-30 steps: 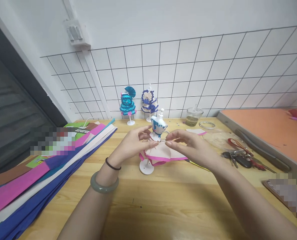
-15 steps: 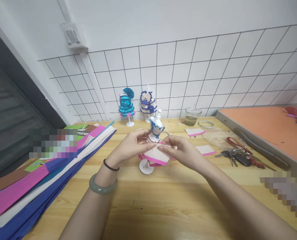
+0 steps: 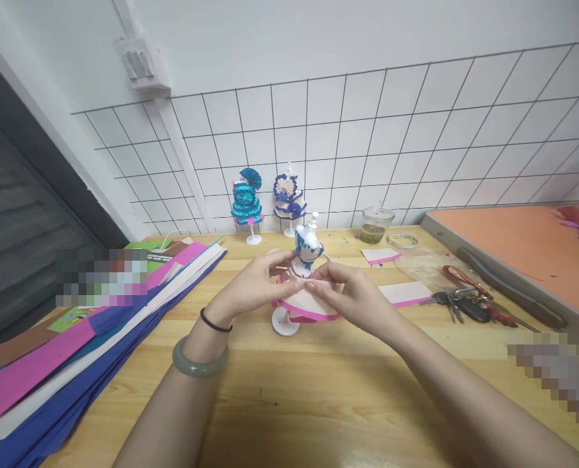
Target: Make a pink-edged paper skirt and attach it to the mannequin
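Observation:
A miniature dress form, white with blue patches on the bust, stands tilted on a round white base. White crepe paper with a pink edge lies around its waist like a skirt. My left hand is closed at the waist, thumb in front and fingers partly hidden behind. On the other side my right hand pinches the top edge of the paper close to the left thumb. A length of the same paper shows beyond my right wrist.
Two small paper-dressed forms, one turquoise and one blue and white, stand by the wall. Crepe paper sheets lie left. At right are a glass teapot, keys, a paper scrap and an orange board.
My right hand has moved in towards the waist and closed on the paper, drawing its edge against the form. My left hand has stayed at the waist.

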Action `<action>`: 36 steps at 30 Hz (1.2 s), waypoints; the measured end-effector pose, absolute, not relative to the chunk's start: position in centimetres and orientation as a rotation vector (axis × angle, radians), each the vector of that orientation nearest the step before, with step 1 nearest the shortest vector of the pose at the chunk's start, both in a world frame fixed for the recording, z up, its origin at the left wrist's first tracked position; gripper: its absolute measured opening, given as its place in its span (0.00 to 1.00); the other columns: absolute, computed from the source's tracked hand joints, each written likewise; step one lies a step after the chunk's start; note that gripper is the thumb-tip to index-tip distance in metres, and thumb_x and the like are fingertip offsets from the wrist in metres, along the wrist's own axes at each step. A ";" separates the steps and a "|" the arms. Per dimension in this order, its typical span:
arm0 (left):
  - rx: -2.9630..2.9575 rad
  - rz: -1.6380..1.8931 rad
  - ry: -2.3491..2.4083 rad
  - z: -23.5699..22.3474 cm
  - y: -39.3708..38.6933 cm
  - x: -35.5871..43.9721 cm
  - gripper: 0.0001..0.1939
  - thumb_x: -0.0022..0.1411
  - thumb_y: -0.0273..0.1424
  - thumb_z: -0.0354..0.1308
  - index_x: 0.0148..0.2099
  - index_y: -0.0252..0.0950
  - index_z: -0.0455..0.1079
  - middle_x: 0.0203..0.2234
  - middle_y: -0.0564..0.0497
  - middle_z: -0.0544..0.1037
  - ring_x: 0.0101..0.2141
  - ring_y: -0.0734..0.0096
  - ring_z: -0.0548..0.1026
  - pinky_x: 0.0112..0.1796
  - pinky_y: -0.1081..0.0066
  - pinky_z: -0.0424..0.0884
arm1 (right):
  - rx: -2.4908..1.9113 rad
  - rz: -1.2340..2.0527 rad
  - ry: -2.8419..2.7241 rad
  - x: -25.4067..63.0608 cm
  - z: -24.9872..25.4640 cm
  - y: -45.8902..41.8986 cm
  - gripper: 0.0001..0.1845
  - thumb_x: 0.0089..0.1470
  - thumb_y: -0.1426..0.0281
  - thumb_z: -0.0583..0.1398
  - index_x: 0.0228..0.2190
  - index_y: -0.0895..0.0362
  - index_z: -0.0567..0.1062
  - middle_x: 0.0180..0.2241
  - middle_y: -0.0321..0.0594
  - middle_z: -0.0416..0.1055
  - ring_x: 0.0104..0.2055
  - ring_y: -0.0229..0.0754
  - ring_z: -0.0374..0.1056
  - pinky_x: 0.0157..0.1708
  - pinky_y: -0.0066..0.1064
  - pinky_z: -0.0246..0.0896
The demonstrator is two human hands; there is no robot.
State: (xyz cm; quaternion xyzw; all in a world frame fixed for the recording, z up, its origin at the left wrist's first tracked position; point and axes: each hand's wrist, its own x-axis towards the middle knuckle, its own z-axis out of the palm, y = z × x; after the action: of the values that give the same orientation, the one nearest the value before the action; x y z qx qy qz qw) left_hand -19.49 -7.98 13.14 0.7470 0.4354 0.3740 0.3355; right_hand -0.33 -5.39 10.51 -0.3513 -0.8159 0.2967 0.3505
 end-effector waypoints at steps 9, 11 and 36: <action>1.988 0.979 1.136 13.2 -8.2 -18.9 0.22 0.53 0.30 0.58 0.52 0.35 0.67 0.42 0.45 0.72 0.41 0.64 0.70 0.42 0.66 0.67 | -0.929 0.749 -1.990 -0.7 10.0 -5.2 0.17 0.49 0.55 0.59 0.29 0.56 0.64 0.26 0.34 0.65 0.27 0.36 0.62 0.25 0.27 0.56; 2.021 0.973 1.151 13.2 -8.1 -18.9 0.22 0.53 0.30 0.58 0.52 0.36 0.66 0.41 0.45 0.72 0.41 0.64 0.71 0.42 0.66 0.68 | -0.888 0.785 -1.945 -0.8 9.8 -5.1 0.19 0.48 0.57 0.60 0.36 0.56 0.63 0.30 0.37 0.67 0.30 0.38 0.64 0.28 0.29 0.60; 2.456 1.249 1.298 12.8 -8.9 -17.0 0.20 0.51 0.36 0.62 0.46 0.39 0.64 0.43 0.47 0.68 0.47 0.62 0.65 0.48 0.61 0.62 | -0.991 1.229 -1.626 1.0 12.0 -3.7 0.19 0.45 0.61 0.62 0.39 0.55 0.66 0.26 0.35 0.72 0.26 0.39 0.67 0.25 0.29 0.59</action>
State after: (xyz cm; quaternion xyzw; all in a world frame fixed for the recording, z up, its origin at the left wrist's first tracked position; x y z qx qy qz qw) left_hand -17.01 -8.91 12.79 0.8054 0.4258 0.4095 0.0480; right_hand 1.03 -3.70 12.03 -0.3961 -0.6498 0.4913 0.4237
